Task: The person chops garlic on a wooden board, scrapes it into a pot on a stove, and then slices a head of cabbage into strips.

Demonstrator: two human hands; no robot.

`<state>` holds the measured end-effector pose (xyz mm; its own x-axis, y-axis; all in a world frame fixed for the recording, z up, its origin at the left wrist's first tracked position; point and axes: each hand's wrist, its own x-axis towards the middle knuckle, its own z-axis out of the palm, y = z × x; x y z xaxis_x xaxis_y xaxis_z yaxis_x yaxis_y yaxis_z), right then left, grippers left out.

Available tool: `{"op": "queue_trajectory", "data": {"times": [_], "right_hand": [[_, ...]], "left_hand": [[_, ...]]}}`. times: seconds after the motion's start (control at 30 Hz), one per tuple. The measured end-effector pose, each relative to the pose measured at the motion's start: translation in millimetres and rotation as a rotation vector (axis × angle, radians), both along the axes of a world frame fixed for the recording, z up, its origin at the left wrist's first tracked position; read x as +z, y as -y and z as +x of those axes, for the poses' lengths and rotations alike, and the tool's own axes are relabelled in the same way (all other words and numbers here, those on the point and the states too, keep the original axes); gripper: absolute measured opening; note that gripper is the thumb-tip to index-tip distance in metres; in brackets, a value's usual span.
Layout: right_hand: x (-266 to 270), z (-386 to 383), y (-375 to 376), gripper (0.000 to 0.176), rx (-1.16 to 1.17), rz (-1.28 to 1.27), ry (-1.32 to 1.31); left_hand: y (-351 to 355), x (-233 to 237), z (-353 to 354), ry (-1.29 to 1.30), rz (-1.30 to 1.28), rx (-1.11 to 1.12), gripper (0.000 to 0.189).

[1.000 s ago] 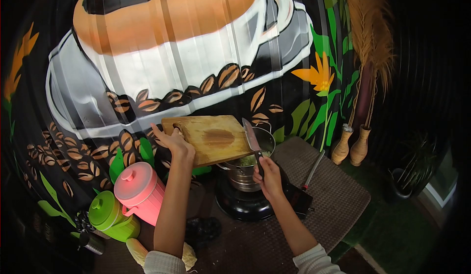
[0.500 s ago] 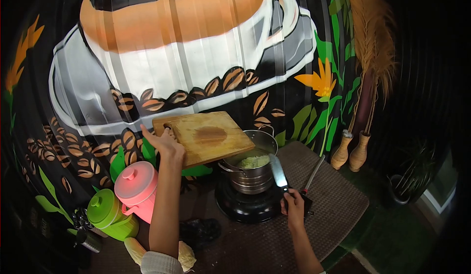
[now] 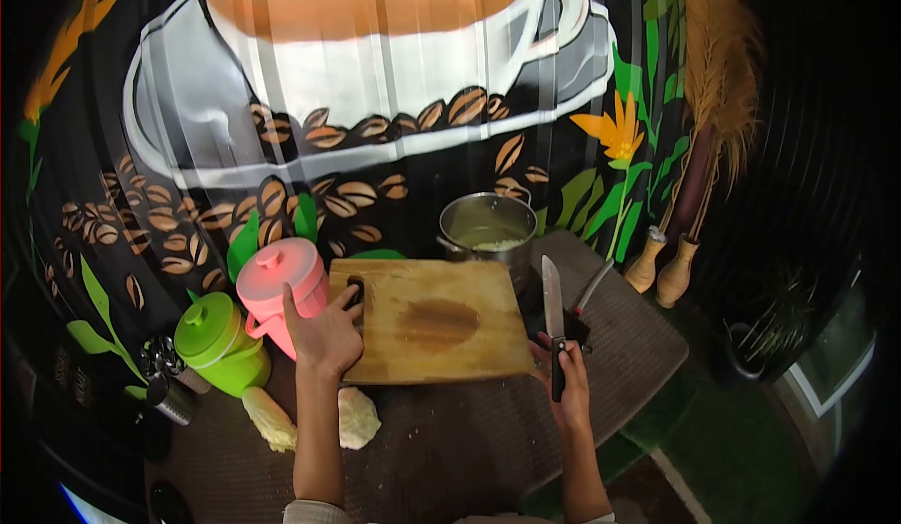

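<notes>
My left hand (image 3: 326,338) grips the left edge of a wooden cutting board (image 3: 404,359) by its handle slot, thumb pointing up. A damp dark patch marks the middle of the board, which is bare. In my right hand (image 3: 571,385) is a knife (image 3: 552,301) with a black handle, blade upright; the fingertips meet the board's right edge. Behind the board stands a metal pot (image 3: 488,212) holding pale shredded cabbage (image 3: 499,244). The burner beneath it is mostly hidden by the board. Two cabbage pieces (image 3: 269,419) (image 3: 358,418) lie either side of my left forearm.
A pink lidded jug (image 3: 282,275) and a green lidded jug (image 3: 221,344) stand at the left of the brown table (image 3: 441,458). Beside them is a metal utensil holder (image 3: 169,400). Wicker vases (image 3: 676,275) with dried plumes stand beyond the table's right edge.
The cutting board has come down and back from the pot toward me and levelled out. My right hand has brought the knife away from the pot to the board's right edge.
</notes>
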<state>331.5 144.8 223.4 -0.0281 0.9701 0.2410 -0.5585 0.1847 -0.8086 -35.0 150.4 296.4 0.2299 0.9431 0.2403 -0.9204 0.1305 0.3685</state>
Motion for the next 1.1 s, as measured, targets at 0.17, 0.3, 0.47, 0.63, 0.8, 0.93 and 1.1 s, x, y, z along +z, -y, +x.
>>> {"op": "queue_trajectory", "data": {"times": [0.17, 0.3, 0.47, 0.63, 0.8, 0.93, 1.1], "right_hand": [[-71, -15, 53, 0.016, -0.287, -0.082, 0.57], [-122, -24, 93, 0.015, -0.398, -0.154, 0.689], [-163, -33, 138, 0.015, -0.4, -0.253, 0.891], [-194, -53, 187, 0.015, -0.706, -0.127, 1.14], [-215, -70, 210, 0.016, -0.703, -0.126, 1.164], [-211, -79, 214, 0.017, -0.737, -0.141, 1.178], [-221, -86, 215, 0.017, -0.694, -0.169, 1.22]], "left_hand": [[34, -110, -5, 0.049, -0.001, -0.287, 0.124], [70, -144, 30, -0.262, -0.416, -0.016, 0.122], [100, -220, 37, -0.464, -0.372, -0.037, 0.113], [124, -248, 42, -0.468, -0.609, -0.088, 0.109], [140, -283, 45, -0.626, -0.56, 0.1, 0.082], [172, -247, 42, -1.07, -0.335, 0.057, 0.081], [168, -259, 31, -1.59, 0.031, 0.066, 0.077]]}}
